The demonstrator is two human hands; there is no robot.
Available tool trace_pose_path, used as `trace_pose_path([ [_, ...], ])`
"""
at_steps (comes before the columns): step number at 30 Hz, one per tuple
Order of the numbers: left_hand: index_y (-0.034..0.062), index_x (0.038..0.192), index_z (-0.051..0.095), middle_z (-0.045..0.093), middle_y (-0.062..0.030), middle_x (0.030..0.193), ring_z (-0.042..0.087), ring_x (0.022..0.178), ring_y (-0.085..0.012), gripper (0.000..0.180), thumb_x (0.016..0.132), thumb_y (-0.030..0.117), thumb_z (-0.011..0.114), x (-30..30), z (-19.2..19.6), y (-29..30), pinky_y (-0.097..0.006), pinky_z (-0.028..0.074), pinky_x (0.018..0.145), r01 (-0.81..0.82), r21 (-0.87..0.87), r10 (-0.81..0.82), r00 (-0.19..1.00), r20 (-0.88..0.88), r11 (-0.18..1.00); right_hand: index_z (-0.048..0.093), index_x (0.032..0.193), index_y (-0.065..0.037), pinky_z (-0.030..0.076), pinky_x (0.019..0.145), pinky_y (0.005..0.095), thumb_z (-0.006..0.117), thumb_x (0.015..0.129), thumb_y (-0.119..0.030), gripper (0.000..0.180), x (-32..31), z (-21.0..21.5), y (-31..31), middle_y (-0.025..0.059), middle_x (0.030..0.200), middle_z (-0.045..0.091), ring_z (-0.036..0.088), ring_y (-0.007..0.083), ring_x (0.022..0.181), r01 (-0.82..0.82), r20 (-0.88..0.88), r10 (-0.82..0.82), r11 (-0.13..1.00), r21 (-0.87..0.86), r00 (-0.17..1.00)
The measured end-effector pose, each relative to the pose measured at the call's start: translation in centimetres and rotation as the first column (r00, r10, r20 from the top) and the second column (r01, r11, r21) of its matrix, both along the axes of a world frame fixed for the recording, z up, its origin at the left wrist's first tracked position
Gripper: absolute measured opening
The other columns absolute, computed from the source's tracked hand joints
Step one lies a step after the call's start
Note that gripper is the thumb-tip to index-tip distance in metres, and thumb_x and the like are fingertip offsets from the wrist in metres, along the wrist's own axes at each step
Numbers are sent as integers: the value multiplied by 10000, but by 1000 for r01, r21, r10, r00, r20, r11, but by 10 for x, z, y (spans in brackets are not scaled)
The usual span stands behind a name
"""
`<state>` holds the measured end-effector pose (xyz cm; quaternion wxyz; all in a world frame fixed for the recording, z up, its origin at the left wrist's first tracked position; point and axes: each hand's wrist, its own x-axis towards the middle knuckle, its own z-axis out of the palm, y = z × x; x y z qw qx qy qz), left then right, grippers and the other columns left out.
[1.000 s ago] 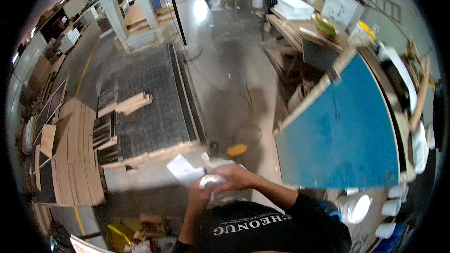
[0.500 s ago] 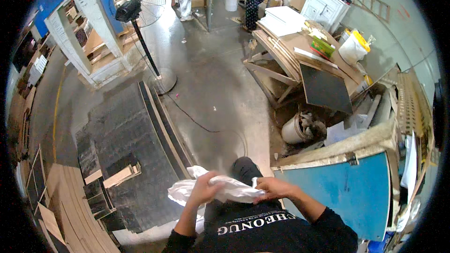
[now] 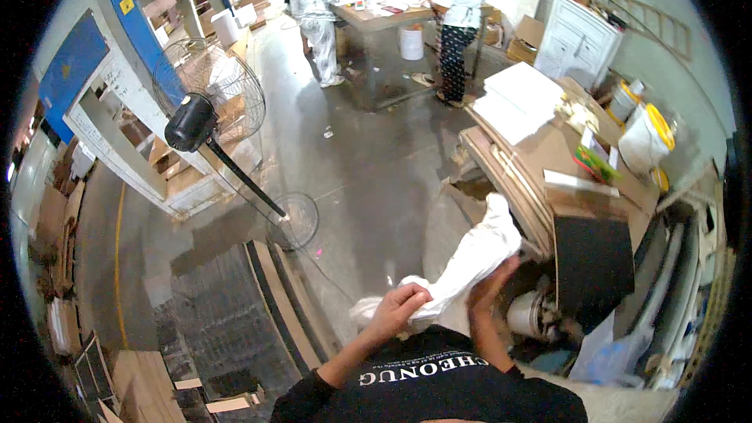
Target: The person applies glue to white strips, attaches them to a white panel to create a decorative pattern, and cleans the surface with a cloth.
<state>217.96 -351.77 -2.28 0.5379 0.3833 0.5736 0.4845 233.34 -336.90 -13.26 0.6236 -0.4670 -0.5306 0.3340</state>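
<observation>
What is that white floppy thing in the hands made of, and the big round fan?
The white floppy thing looks like soft cloth, maybe thin fabric or paper-like wrap: it crumples and folds where the left hand and right hand grip it, with a dull finish. The fan seems to be metal: thin wire bars form its cage, on a dark pole, with a black, probably plastic, motor housing.

The white cloth (image 3: pixel 468 266) hides the palm and most fingers of the right hand (image 3: pixel 487 288), so its grip cannot be judged. The left hand (image 3: pixel 395 309) covers the cloth's near end. The person's torso is cut off by the lower edge. The 2 people (image 3: pixel 317 16) at the far tabletop (image 3: pixel 384 12) are cut at the top edge. Items on that tabletop are too small to tell.
</observation>
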Motion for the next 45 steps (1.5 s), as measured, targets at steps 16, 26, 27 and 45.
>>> trace_pose_path([
  [16, 46, 1069, 592, 556, -40, 741, 537, 697, -115, 254, 816, 68, 600, -317, -47, 396, -276, 460, 676, 27, 315, 36, 981, -190, 949, 346, 1284, -53, 283, 986, 427, 584, 844, -374, 594, -320, -20, 348, 127, 1297, 352, 363, 289, 1167, -592, -351, 480, 598, -540, 804],
  [26, 86, 1069, 618, 634, -92, 796, 615, 698, -188, 280, 794, 40, 594, -471, -6, 587, -302, 494, 667, 225, 368, -85, 929, -360, 902, 374, 1234, -53, 306, 936, 420, 579, 833, -357, 543, -440, -12, 513, 122, 1233, 382, 392, 283, 1106, -386, -214, 322, 804, -452, 922],
  [27, 89, 1069, 621, 639, -94, 804, 619, 700, -190, 277, 796, 44, 600, -480, -8, 611, -302, 496, 668, 223, 363, -78, 924, -373, 905, 377, 1228, -53, 309, 931, 420, 578, 832, -355, 538, -452, -16, 530, 122, 1227, 385, 395, 283, 1100, -367, -191, 314, 819, -441, 930],
  [45, 14, 1220, 511, 555, -99, 1235, 451, 1238, -260, 369, 888, 155, 431, -516, -127, 772, -462, 178, 1110, 913, 171, -664, 388, -639, 369, 427, 1138, -52, 351, 842, 408, 568, 812, -324, 447, -587, -7, 549, 113, 1112, 439, 446, 273, 990, 399, 329, -267, 798, -452, 906],
])
